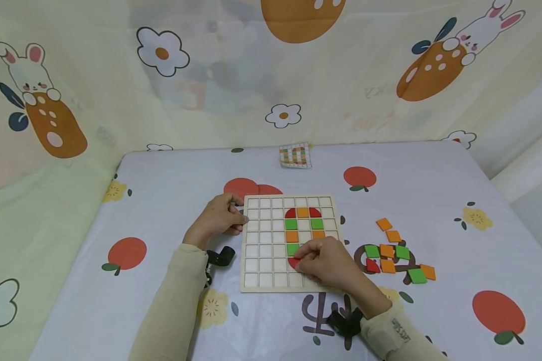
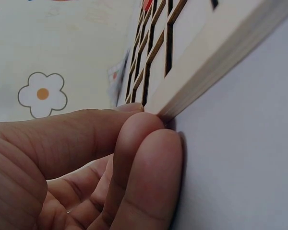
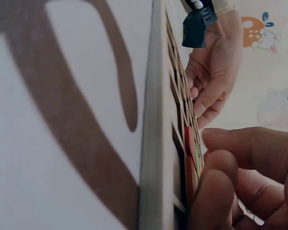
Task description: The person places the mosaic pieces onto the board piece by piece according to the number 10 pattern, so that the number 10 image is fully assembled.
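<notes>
A wooden grid board [image 1: 264, 253] lies on the table and holds red, orange and green tiles in its right half. My left hand [image 1: 219, 216] is at the board's left edge; in the left wrist view, its thumb and fingertips [image 2: 156, 153] grip the rim near a corner. My right hand [image 1: 327, 260] is low over the board, with thumb and fingers drawn together beside a rounded red tile [image 1: 293, 262]. In the right wrist view, these fingers pinch an orange tile [image 3: 193, 179] right next to the red one [image 3: 189, 140]. The hand hides several cells.
Loose orange, green and red tiles [image 1: 387, 250] are scattered right of the board. A small printed pattern card [image 1: 295, 155] rests at the table's back edge. Black wrist devices [image 1: 345, 323] sit below both hands. A printed cloth [image 1: 226, 100] hangs behind the table.
</notes>
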The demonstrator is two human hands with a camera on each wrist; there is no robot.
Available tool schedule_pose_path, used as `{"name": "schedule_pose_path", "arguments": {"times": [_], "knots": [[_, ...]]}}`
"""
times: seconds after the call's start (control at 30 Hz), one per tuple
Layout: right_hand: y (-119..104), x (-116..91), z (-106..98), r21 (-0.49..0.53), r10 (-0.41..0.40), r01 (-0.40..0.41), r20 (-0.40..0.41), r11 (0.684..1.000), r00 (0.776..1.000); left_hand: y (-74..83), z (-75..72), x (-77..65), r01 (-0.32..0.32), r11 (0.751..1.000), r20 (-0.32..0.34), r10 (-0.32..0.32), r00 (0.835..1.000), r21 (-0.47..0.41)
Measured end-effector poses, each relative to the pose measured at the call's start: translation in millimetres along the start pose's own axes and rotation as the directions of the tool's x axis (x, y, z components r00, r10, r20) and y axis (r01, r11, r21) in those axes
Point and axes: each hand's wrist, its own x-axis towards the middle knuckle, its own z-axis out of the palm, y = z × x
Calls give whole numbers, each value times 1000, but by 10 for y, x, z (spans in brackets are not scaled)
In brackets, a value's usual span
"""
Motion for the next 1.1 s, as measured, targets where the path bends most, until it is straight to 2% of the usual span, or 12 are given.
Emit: {"name": "schedule_pose_path", "arguments": {"times": [0.13, 0.2, 0.3, 0.43, 0.6, 0.73, 1.1], "knots": [[27, -65, -113, 58, 2, -2, -3, 998, 1000, 8, 8, 1, 4, 1000, -1, -4, 1000, 0], [58, -110, -215, 95, 13, -12, -12, 995, 1000, 12, 7, -1, 8, 1000, -3, -8, 1000, 0], [146, -183, -405, 95, 35, -29, -55, 995, 998, 18, 7, -5, 13, 1000, -2, -13, 1000, 0], [326, -293, -653, 18, 76, -74, -126, 997, 989, 22, 6, -7, 16, 1000, -1, -16, 1000, 0], [546, -441, -865, -126, 110, -138, -203, 982, 973, 20, -1, -7, 10, 1000, 2, -10, 1000, -1], [636, -519, -916, -225, 99, -154, -237, 962, 966, 17, -4, -9, 12, 1000, 0, -12, 1000, -1], [586, -547, -902, -323, 77, -149, -227, 935, 971, 17, -2, -2, 15, 1000, 2, -15, 1000, 1]]}}
